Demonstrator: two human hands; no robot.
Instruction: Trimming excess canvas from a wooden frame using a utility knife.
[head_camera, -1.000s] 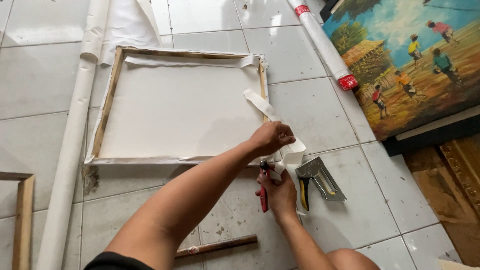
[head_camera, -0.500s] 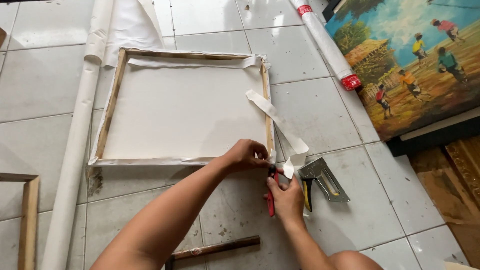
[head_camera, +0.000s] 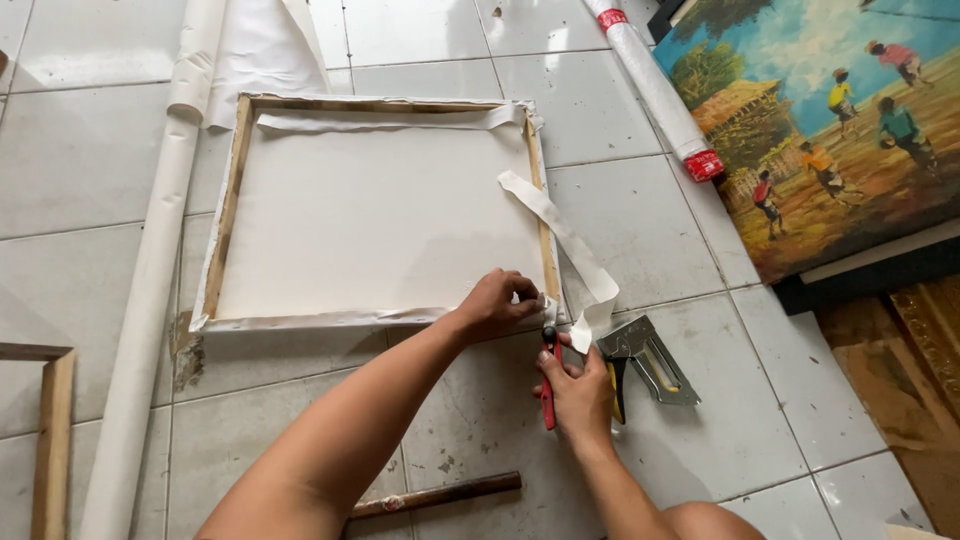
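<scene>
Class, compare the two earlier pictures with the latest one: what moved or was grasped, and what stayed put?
The left hand came down from the raised loose white canvas strip to press the lower right corner of the wooden stretcher frame with white canvas. The strip now lies slack across the frame's edge. The right hand still holds the red-handled cutting tool there. The grey staple gun and rolled canvas stayed put.

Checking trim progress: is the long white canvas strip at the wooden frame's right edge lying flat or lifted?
Lifted: the long white canvas strip arcs off the wooden stretcher frame and folds down beside the right hand.
</scene>
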